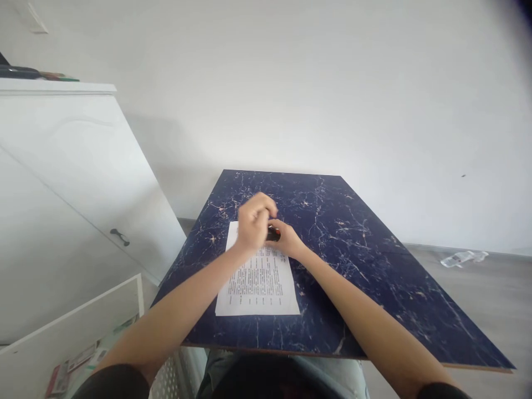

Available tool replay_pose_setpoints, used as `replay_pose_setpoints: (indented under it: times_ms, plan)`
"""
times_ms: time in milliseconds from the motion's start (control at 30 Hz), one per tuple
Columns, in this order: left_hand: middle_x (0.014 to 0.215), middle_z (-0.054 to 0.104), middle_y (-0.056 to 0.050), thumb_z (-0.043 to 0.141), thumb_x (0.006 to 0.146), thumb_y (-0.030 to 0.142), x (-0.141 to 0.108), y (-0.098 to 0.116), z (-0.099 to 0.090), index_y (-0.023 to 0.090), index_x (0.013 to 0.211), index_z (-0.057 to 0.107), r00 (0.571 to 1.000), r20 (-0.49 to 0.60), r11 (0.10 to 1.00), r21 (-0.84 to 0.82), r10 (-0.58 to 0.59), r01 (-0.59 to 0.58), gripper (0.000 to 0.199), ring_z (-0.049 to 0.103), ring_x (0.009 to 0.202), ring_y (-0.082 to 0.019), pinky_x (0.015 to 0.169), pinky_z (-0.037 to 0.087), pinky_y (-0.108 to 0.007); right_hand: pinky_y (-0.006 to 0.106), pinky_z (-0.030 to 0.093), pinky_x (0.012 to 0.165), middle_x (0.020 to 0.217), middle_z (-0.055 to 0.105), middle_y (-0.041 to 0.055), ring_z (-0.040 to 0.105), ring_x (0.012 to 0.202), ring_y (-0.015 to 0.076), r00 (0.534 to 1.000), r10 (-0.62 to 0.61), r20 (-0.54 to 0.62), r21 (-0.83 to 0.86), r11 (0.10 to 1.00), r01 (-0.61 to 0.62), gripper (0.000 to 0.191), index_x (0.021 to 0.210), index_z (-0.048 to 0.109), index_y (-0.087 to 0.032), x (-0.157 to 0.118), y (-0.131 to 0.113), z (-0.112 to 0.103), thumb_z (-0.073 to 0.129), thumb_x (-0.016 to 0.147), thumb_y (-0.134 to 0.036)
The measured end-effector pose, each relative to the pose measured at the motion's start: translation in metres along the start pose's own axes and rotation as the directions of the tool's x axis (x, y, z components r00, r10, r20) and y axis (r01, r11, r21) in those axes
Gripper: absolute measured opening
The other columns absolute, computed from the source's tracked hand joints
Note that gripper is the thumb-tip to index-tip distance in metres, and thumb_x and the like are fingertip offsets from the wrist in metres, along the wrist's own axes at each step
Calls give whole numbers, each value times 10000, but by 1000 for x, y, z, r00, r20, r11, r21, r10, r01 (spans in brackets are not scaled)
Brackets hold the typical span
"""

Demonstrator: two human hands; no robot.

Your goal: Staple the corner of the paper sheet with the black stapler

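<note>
Here we are at a small dark object (273, 235) with a reddish patch, sitting over the far end of the printed sheet (260, 282), left of the surface's middle. Our right hand (286, 239) has thumb and fingers bent around it, apparently clamped on it. Our left hand (254, 221) comes in close, fingers curled, blurred; we can't tell whether they grip anything. We'd judge this as handling the object two-handed, mid-step; the next move calls for a steady right hold and a careful left, without dragging the paper. The sheet's short side lies near the surface (353, 266)'s near edge; beyond its right edge, clear plastic (457, 259) lies on the floor.
</note>
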State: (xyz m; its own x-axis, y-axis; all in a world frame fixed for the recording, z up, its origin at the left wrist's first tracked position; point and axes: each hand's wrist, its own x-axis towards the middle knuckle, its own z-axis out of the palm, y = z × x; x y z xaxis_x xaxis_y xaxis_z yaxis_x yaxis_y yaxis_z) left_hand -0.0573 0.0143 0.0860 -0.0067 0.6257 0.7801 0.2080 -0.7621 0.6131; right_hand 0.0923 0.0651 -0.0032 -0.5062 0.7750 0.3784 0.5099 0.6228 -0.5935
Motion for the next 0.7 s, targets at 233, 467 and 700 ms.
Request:
replay_pose_setpoints:
  times_ms: [233, 467, 700]
  plan:
    - [657, 543, -1, 466, 601, 126, -32, -103, -26, 178, 622, 533, 665, -295, 727, -295, -686, 620, 88, 489, 580, -121, 597, 400, -258, 357, 499, 891, 1011, 745, 16, 681, 923, 212, 994, 112, -8, 107, 988, -110, 341, 1094, 696, -242, -3, 6, 0, 738, 757, -209]
    - [788, 657, -46, 499, 648, 168, -45, -121, -32, 164, 702, 645, 714, -169, 733, -199, -680, 650, 156, 608, 745, -164, 738, 496, -300, 323, 486, 847, 923, 743, -5, 669, 850, 195, 992, 127, -17, 129, 984, -124, 277, 997, 725, -229, -5, 13, 1, 772, 723, -232]
    - [802, 674, -57, 532, 647, 194, -24, -113, -59, 157, 738, 677, 723, -68, 724, -142, -687, 675, 175, 637, 752, -176, 709, 515, -294, 329, 497, 867, 935, 737, 2, 671, 855, 191, 994, 110, -9, 175, 979, -106, 309, 1028, 716, -228, 1, -8, 21, 783, 726, -229]
